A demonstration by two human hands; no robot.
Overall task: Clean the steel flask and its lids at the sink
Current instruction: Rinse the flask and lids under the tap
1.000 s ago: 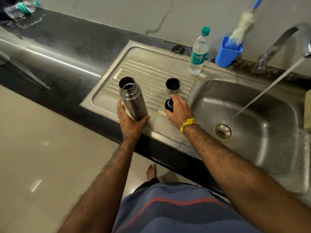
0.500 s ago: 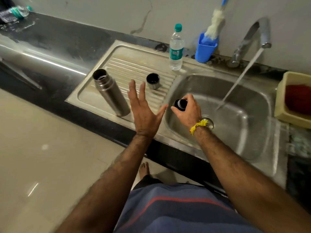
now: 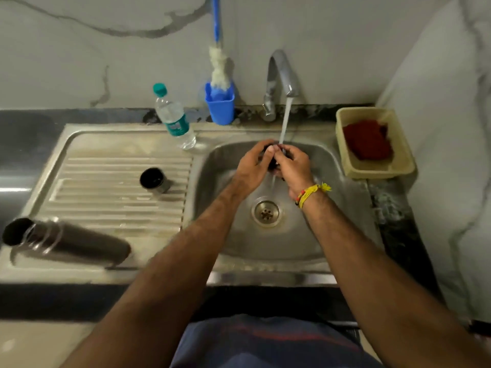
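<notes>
Counts: 1 steel flask (image 3: 66, 241) at 8 o'clock on the drainboard. 2 lids: cup lid (image 3: 155, 180) at 9 o'clock, small dark lid (image 3: 271, 166) near centre. 2 hands: left hand (image 3: 252, 166), right hand (image 3: 293, 167). 1 plastic bottle (image 3: 174, 119), 1 blue cup (image 3: 220, 106), 1 brush (image 3: 218, 66), 1 tap (image 3: 280, 81), all 12 o'clock. 1 beige tub (image 3: 372, 171) at 2 o'clock.
</notes>
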